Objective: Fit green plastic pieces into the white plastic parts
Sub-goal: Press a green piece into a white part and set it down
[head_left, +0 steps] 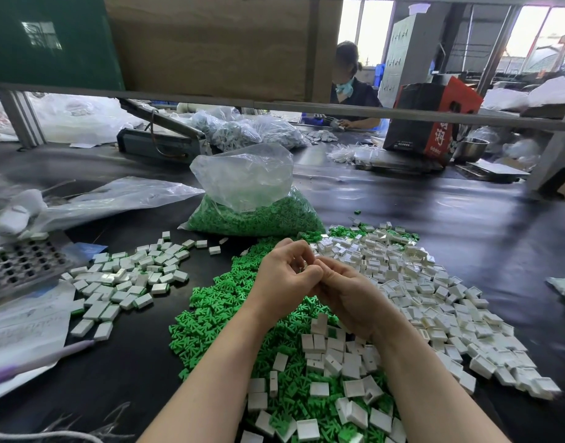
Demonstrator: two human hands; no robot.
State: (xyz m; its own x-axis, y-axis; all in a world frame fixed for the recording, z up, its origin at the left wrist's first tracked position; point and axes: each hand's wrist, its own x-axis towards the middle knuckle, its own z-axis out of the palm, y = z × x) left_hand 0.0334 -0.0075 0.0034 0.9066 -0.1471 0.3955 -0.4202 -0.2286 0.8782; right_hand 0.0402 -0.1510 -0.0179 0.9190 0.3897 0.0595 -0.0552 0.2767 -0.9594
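Observation:
My left hand (286, 276) and my right hand (348, 298) meet fingertip to fingertip above the black table. Both close around something small that is mostly hidden; a sliver of white and green shows between the fingers. Under them lies a heap of loose green plastic pieces (211, 311). A wide spread of open white plastic parts (434, 298) lies to the right, with more white parts (335, 356) mixed into the green near my wrists. A separate group of white parts with green showing (131, 273) lies to the left.
A clear bag of green pieces (252, 212) stands behind the heap. A metal grid tray (19, 266) and plastic sheets sit at the left. A person works at the far side, beside a red box (431, 116) and bags of parts.

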